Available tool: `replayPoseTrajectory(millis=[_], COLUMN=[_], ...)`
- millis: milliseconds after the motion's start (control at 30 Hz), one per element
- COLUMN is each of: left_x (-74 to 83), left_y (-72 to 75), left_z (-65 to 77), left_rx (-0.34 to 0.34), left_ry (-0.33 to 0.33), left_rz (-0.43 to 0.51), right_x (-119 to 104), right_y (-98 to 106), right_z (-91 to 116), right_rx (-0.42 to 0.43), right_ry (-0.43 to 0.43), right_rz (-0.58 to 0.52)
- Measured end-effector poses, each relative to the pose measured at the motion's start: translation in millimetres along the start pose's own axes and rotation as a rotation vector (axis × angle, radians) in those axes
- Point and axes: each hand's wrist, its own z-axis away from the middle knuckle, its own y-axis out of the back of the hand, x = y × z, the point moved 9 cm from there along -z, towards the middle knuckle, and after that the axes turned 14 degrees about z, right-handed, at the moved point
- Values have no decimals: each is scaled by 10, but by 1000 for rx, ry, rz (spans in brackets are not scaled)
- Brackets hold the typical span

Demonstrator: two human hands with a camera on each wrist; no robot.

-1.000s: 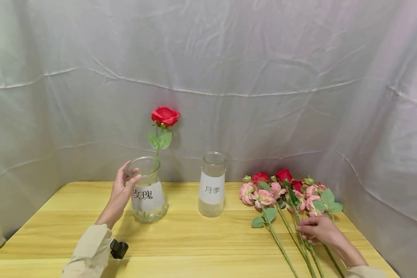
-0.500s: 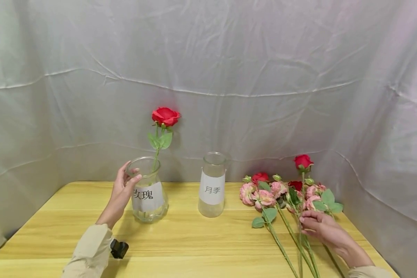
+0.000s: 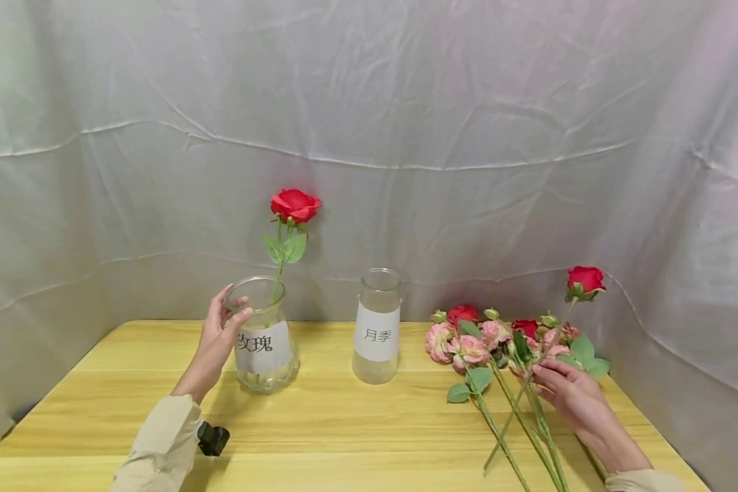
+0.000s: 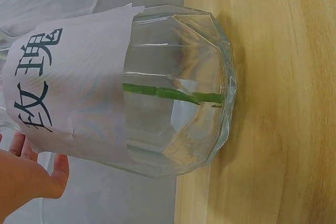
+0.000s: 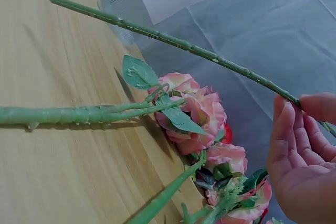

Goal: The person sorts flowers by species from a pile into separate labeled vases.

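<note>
My left hand (image 3: 217, 336) holds the neck of a wide glass vase (image 3: 264, 381), thumb in front and fingers behind. Its white paper label (image 4: 71, 82) bears black characters. A red rose (image 3: 294, 206) stands in that vase, its green stem (image 4: 163, 93) reaching the bottom. Between thumb and fingertips, my right hand (image 3: 575, 403) pinches the stem (image 5: 194, 50) of another red rose (image 3: 585, 283). This rose is raised above the pile and tilts to the right, with its cut end over the table. Beneath it lie pink flowers (image 3: 469, 350) and more red roses (image 3: 462, 313).
A narrower glass vase (image 3: 376, 371), labelled with other characters, stands upright mid-table with no flower in it. Long stems of the pile run toward the front edge of the wooden table (image 3: 344, 437). A grey cloth (image 3: 369, 137) hangs behind and at both sides.
My right hand has lifted a red rose off the pile; its bloom has swung up and to the right, its stem end to the left. The left hand stays on the vase.
</note>
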Motion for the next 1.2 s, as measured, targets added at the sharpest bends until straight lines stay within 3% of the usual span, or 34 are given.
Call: replayPoseTrajectory(millis=[400,600,900,1200], left_x=[7,-5,-19,-7], left_y=[6,1,7,-5], left_z=[-17,-16,-8,-1], left_rx=[12,4,6,3], left_ry=[4,10,18,9], left_rz=[21,23,29,26], right_x=[-191,-264,-394,-577], right_y=[-99,-176,-333,-577], right_z=[-6,-67,-165,-232], right_rx=[81,134,218,203], right_ry=[177,178,94,169], right_rz=[-60,-46,56,-39])
